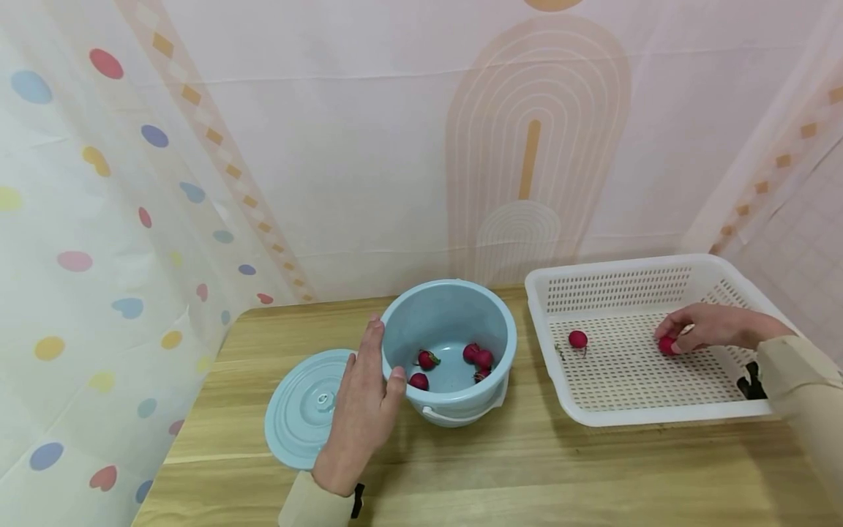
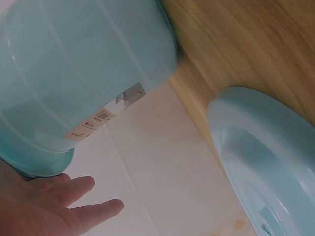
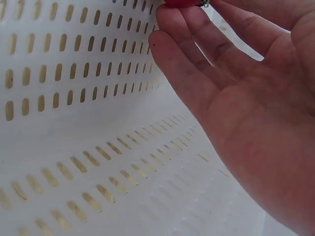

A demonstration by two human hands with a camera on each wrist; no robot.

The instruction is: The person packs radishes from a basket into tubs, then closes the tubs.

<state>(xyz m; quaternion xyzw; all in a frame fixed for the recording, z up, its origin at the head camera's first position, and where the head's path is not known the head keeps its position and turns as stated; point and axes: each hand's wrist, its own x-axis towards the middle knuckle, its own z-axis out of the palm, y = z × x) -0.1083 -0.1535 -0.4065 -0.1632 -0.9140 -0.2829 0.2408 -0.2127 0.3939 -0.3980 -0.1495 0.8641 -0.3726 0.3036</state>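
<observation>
My right hand point(image 1: 714, 327) reaches into the white perforated basket point(image 1: 619, 419) and pinches a red radish point(image 1: 668, 345) between thumb and fingertips. In the right wrist view, part of that radish point(image 3: 183, 2) shows at the fingertips at the top edge. A second radish point(image 1: 577, 339) lies on the basket floor to the left. My left hand point(image 1: 361, 410), fingers straight, is at the left rim of a light blue bucket point(image 1: 454, 406); the left wrist view shows its fingers point(image 2: 74, 191) by the rim. Several radishes point(image 1: 428, 359) lie inside the bucket.
A round light blue lid point(image 1: 296, 410) lies on the wooden table point(image 1: 217, 439) left of the bucket, partly behind my left hand. The bucket's white handle point(image 1: 467, 419) hangs down in front. A patterned curtain point(image 1: 369, 146) hangs behind the table.
</observation>
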